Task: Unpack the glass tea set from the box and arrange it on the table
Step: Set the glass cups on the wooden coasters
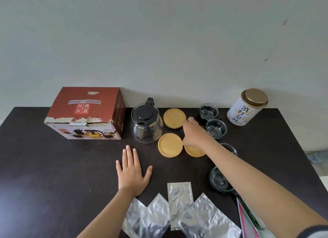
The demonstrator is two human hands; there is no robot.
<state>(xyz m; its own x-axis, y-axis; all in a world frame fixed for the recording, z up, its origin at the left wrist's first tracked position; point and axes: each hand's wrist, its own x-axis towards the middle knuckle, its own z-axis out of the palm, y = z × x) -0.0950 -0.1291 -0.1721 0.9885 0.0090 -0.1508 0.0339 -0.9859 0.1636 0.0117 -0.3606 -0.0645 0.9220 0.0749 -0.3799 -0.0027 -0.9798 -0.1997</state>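
Clear glass teapot with black lid [146,126] upright on dark table [53,166], out of the box. Red cardboard box [87,113] just left of teapot, flaps closed. Three round bamboo coasters right of teapot: one behind-right [174,118], one front-right [170,145], third [194,151] partly under right hand [193,134]. Right hand fingers curled downward over third coaster; cannot tell if gripping it. Small clear glass cups [216,128] further right of teapot, white tea tin with gold lid [246,107] beyond them. Left hand [132,170] flat, fingers spread, on table in front of teapot. Silver foil sachets [179,204] nearer still.
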